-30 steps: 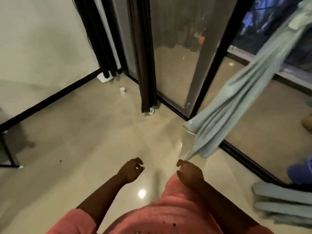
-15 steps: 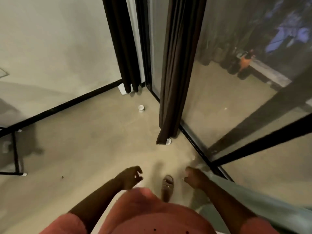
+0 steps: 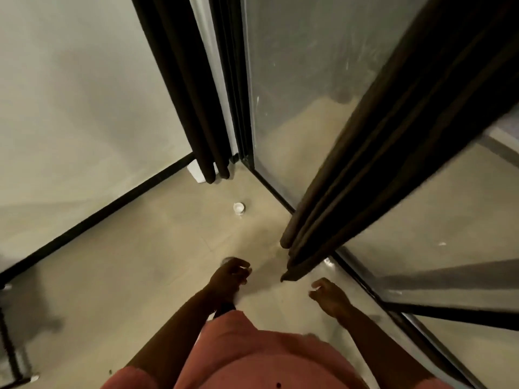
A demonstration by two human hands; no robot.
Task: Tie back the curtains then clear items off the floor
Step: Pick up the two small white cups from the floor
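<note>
A dark curtain [image 3: 379,169] hangs loose and untied along the glass door [image 3: 303,94]. A second dark curtain [image 3: 185,88] hangs at the door's left edge; a small white cup [image 3: 239,208] sits upright on the floor between them.

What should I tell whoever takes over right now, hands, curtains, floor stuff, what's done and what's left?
Left hand and right hand: loosely curled, empty, both low near the near dark curtain.
That curtain hangs loose, untied; corner curtain hangs straight, no tie visible.
On the floor: small white cup, white object behind the corner curtain.
Done: nothing visible. Left: tie curtains, clear floor.
</note>
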